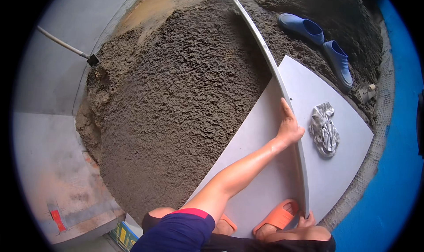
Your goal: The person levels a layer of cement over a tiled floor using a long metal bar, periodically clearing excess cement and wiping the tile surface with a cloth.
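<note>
A long, pale, narrow straightedge (268, 58) stands on its thin side, reaching from over the rough grey mortar (176, 88) down across a smooth light-grey tile (247, 133). Around its middle my left hand (289, 127) is closed, the index finger stretched along it. At its near end, beside my knee, my right hand (306, 220) grips it; part of that hand is hidden by the leg. A crumpled silvery-grey cloth (324, 129) lies on the tile, right of the straightedge. My feet in orange slides (278, 214) rest at the tile's near side.
Two blue slip-on shoes (302, 28) sit on mortar at the far right, with a small pale-handled tool (367, 92) nearby. A rod-like handle (64, 42) leans in from the left wall. A blue surface (397, 163) borders the right; a printed box (126, 234) stands lower left.
</note>
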{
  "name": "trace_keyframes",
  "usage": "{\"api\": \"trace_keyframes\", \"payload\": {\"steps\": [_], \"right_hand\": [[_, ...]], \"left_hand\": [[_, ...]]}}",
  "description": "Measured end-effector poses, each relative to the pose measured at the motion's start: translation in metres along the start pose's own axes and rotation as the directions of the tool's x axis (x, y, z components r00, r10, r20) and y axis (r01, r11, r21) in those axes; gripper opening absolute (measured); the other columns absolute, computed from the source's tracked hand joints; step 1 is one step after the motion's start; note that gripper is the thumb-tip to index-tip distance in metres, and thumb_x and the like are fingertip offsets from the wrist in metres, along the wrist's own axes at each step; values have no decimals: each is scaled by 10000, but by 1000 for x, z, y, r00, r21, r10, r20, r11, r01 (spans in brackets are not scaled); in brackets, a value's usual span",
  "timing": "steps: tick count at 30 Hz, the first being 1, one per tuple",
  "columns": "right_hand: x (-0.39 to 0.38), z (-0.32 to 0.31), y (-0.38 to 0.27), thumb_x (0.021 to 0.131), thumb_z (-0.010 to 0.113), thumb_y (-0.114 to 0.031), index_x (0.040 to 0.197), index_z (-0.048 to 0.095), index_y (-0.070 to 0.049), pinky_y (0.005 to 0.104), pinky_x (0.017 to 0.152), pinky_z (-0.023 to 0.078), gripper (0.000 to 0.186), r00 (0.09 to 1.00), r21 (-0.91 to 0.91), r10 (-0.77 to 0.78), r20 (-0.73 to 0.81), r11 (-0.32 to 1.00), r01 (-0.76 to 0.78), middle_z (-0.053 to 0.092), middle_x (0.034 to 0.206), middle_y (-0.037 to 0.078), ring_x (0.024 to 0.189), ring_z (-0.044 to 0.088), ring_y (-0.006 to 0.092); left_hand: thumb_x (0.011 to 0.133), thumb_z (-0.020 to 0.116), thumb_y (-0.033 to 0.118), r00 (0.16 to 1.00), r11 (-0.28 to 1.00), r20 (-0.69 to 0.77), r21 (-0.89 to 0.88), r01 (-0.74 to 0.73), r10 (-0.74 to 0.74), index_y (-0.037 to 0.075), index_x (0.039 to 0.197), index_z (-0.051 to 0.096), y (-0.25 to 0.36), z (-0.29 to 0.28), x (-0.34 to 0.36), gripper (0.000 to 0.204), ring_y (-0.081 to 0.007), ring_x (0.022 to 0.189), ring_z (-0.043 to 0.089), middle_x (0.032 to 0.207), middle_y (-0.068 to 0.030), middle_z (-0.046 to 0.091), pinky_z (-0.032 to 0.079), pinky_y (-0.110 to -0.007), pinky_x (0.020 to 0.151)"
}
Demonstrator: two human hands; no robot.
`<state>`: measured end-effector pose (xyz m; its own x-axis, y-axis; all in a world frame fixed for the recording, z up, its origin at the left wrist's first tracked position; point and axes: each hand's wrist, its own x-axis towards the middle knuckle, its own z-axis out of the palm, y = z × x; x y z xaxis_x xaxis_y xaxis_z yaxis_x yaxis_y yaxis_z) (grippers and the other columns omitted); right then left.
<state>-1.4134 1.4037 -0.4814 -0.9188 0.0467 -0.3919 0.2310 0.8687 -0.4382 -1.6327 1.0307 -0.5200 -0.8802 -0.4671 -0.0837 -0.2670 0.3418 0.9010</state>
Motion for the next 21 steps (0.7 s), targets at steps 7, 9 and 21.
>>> {"api": "trace_keyframes", "payload": {"steps": [7, 9, 21], "right_hand": [[6, 18, -52, 776, 702, -94, 994, 679, 15, 367, 657, 507, 244, 996, 291, -87, 20, 954, 78, 671, 713, 157, 634, 632, 274], [-1, 10, -35, 780, 742, -157, 1012, 679, 10, 380, 664, 507, 293, 996, 257, -62, 71, 965, 41, 671, 713, 155, 626, 627, 286], [-38, -12, 12, 772, 731, -254, 912, 629, 33, 421, 650, 488, 336, 985, -19, 101, 140, 995, -100, 652, 747, 197, 670, 632, 339]], "left_hand": [[735, 583, 22, 995, 989, 37, -126, -83, 88, -135, 1438, -219, 14, -3, 50, 1079, -521, 1458, -32, 1528, -407, -85, 82, -461, 1220], [735, 568, 3, 993, 993, -35, -31, -116, 115, -137, 1443, -207, 24, 7, 27, 1058, -536, 1451, -33, 1519, -420, -82, 64, -468, 1219], [751, 575, -1, 993, 999, 119, -52, -4, 10, -140, 1425, -244, 49, 48, -39, 1069, -591, 1419, -58, 1471, -479, -107, 84, -526, 1203]]}}
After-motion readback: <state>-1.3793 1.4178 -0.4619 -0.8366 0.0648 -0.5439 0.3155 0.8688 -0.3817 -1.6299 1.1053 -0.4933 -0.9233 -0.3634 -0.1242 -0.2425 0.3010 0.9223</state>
